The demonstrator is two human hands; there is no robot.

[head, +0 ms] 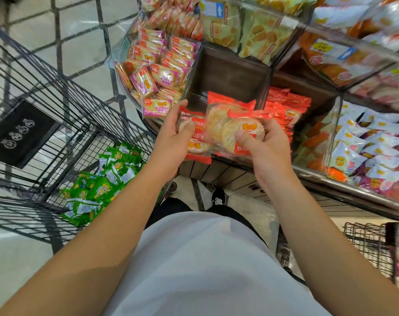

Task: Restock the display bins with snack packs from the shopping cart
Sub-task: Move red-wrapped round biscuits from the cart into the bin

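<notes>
Both my hands hold red-edged rice cracker packs over the front of a dark, nearly empty display bin [230, 71]. My left hand [173, 135] grips one red pack [195, 144] from its left side. My right hand [267, 142] grips a bunch of red packs [226, 124], thumb pressed on the front one. To the right of that bin lies a bin with more red packs [287, 106]. The black wire shopping cart [64, 115] stands at the left with green snack packs [103, 181] heaped in its basket.
Pink packs [157, 74] fill the clear bin on the left, pale green packs [257, 33] the bin behind. White and orange packs [367, 144] fill bins at the right. A second wire basket [367, 245] sits low at the right. My shoe [218, 198] is on the floor below.
</notes>
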